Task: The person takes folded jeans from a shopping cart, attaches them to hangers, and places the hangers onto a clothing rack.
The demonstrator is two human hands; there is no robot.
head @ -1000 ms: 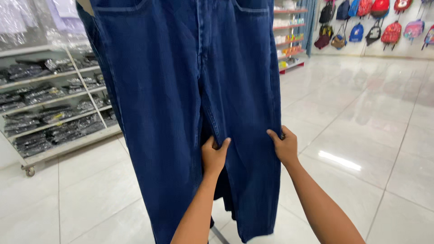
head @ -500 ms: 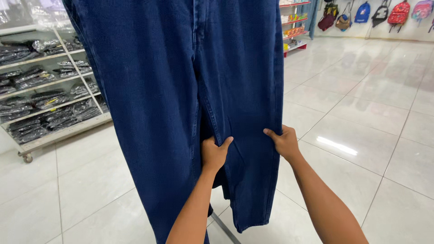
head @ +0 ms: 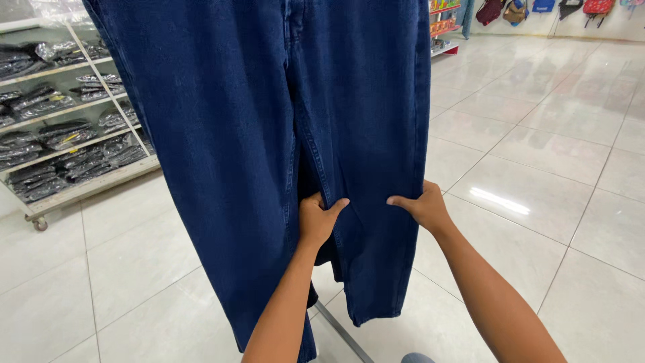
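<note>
A pair of dark blue jeans point(head: 235, 134) hangs upright in front of me, filling most of the view, its top cut off by the frame. My left hand point(head: 317, 218) pinches the inner seam of the right-side leg, thumb over the fabric. My right hand point(head: 420, 205) grips the outer edge of that same leg at about the same height. Between the two hands the leg is held spread flat. Its hem ends a little below my hands, above the floor.
A wheeled metal shelf rack point(head: 80, 128) with folded dark garments in clear bags stands at the left. Glossy white floor tiles point(head: 551, 188) stretch to the right. Backpacks point(head: 510, 10) hang on the far wall. A grey metal bar point(head: 342, 333) runs along the floor below the jeans.
The view has tilted down and closer to the jeans. Both hands keep their hold on the leg, and my right hand has shifted slightly inward along the fabric edge.
</note>
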